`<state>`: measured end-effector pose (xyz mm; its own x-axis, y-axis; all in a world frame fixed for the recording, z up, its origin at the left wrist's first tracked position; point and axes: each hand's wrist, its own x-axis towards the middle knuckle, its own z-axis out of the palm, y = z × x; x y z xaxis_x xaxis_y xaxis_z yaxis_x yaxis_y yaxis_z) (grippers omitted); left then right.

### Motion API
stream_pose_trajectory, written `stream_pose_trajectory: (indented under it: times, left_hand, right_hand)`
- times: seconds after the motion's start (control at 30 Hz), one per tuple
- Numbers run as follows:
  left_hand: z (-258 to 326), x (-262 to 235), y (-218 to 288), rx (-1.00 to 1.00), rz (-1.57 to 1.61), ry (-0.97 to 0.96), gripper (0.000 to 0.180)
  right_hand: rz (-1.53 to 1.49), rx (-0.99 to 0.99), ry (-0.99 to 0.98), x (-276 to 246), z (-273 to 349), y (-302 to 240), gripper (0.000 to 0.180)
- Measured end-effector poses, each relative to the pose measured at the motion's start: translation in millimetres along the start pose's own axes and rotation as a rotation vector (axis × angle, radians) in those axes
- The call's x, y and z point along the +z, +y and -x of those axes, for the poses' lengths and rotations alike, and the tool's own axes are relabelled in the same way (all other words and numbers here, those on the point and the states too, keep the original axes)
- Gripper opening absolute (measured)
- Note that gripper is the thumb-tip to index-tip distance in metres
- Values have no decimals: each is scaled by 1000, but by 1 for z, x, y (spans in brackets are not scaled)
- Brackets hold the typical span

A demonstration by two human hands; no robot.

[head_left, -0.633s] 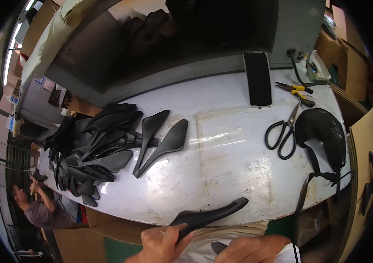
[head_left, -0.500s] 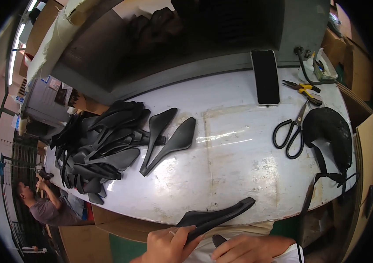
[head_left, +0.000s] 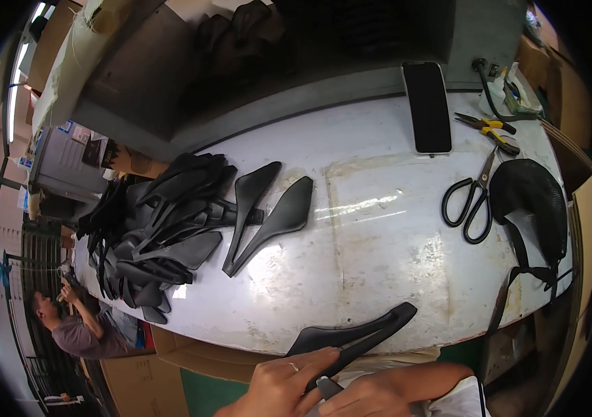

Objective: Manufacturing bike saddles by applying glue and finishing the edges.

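Observation:
My left hand point(head_left: 278, 382), wearing a ring, is wrapped round a black V-shaped moulded piece point(head_left: 372, 336) at the table's near edge. Its joined end points up to the right, and one broad arm shows beyond my fingers. My right hand point(head_left: 369, 397) is curled close beside, round a short dark object point(head_left: 328, 387) with a pale edge. What this object is, and whether it belongs to the piece, I cannot tell. A similar V-shaped piece point(head_left: 288, 210) with two paddle-like ends lies flat on the table, touching a heap of such black pieces point(head_left: 171, 208) on the left.
On the white table point(head_left: 386, 257) lie a phone point(head_left: 428, 108), yellow-handled pliers point(head_left: 485, 124), black-handled scissors point(head_left: 475, 201) and a black mesh item with straps point(head_left: 532, 201). A grey metal housing point(head_left: 296, 115) stands behind. Cardboard point(head_left: 133, 386) is below left; another person point(head_left: 91, 326) sits at far left.
The view has shifted slightly. Both hands and the V-shaped piece sit closer together, with my left fingers further along the piece and the right hand moved left toward them.

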<state>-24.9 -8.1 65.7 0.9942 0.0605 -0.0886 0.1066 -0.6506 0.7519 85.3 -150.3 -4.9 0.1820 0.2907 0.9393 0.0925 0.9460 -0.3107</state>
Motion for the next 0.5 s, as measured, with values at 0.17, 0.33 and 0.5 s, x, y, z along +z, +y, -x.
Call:
stream_pose_trajectory:
  times: [0.17, 0.33, 0.5]
  left_hand:
    - [-1, 1, -6, 38, 105, 0, 44]
    - [-1, 2, -4, -11, 147, -48, 46]
    - [1, -1, -3, -163, 181, -89, 46]
  right_hand:
    - [-156, -26, 265, 7, -11, 14, 21]
    - [-192, -20, 509, 13, -6, 12, 22]
    - [-105, 98, 122, -2, -7, 8, 19]
